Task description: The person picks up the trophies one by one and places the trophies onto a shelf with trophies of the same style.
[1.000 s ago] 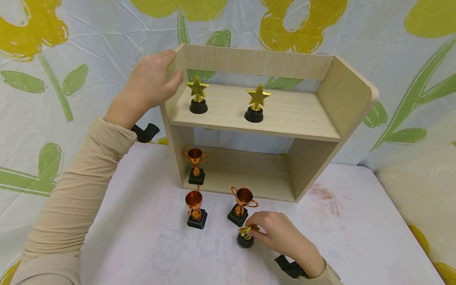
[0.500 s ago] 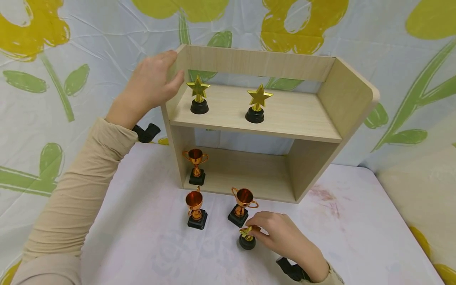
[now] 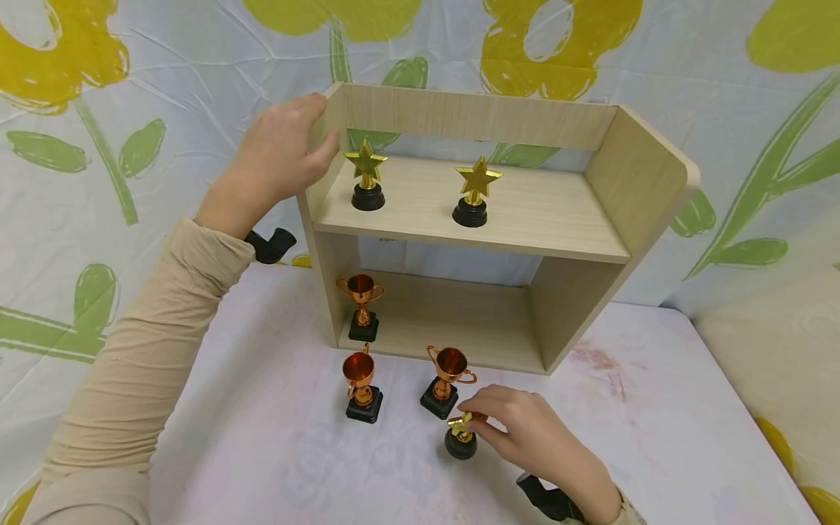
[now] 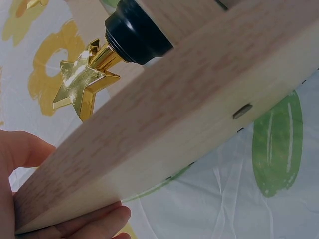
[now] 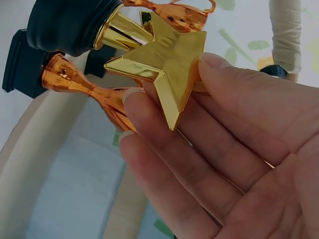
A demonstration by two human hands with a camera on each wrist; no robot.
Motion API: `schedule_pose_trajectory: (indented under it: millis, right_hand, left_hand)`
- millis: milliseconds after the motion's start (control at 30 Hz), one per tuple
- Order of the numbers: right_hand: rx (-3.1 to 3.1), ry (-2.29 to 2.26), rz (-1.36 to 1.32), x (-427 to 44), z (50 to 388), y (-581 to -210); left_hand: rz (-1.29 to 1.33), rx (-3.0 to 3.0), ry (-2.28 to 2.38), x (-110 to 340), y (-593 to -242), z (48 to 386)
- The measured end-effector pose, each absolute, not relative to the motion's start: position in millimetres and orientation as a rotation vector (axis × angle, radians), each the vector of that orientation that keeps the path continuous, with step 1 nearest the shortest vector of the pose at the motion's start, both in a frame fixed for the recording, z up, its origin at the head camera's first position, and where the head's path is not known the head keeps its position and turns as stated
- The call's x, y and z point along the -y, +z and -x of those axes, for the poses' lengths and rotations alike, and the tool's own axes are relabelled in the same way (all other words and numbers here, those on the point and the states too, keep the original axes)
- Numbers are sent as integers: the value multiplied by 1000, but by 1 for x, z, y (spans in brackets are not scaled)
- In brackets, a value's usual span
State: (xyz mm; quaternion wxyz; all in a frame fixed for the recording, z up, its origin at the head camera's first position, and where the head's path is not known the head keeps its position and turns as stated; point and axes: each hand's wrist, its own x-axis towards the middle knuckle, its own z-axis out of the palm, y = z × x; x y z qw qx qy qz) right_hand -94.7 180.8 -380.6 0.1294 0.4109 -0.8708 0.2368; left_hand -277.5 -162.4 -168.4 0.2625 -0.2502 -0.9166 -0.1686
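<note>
My left hand (image 3: 275, 149) grips the upper left side panel of a light wooden shelf (image 3: 590, 211); in the left wrist view the thumb lies on one face of the panel and the fingers on the other. In front of the shelf, my right hand (image 3: 525, 426) pinches a gold star trophy (image 5: 172, 62) by its star, between thumb and fingers. Its round black base (image 3: 461, 443) points down, at or just above the table; which, I cannot tell. Just behind it stands a bronze cup trophy (image 3: 450, 364), with another cup trophy (image 3: 359, 372) to its left.
On the upper board stand two gold star trophies, one at the left (image 3: 366, 164) and one near the middle (image 3: 476, 179). A bronze cup trophy (image 3: 361, 288) occupies the lower compartment's left end. Behind the shelf hangs a flowered cloth (image 3: 197, 65); a pale cloth (image 3: 249, 437) covers the table.
My right hand and the star trophy have shifted slightly to the right, a little away from the nearby cup trophy. The left hand keeps its place on the shelf.
</note>
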Motion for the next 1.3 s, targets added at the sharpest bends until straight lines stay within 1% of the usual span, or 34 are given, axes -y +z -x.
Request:
schedule_pose_trajectory:
  millis: [467,1300]
  right_hand:
    - [2397,747,-1205,-188,92,-372]
    - [2366,837,-1155,-197,86,-358]
  left_hand:
    - [668,2523,-469,163,-168,278]
    - [654,2522,-475,162,-167,277]
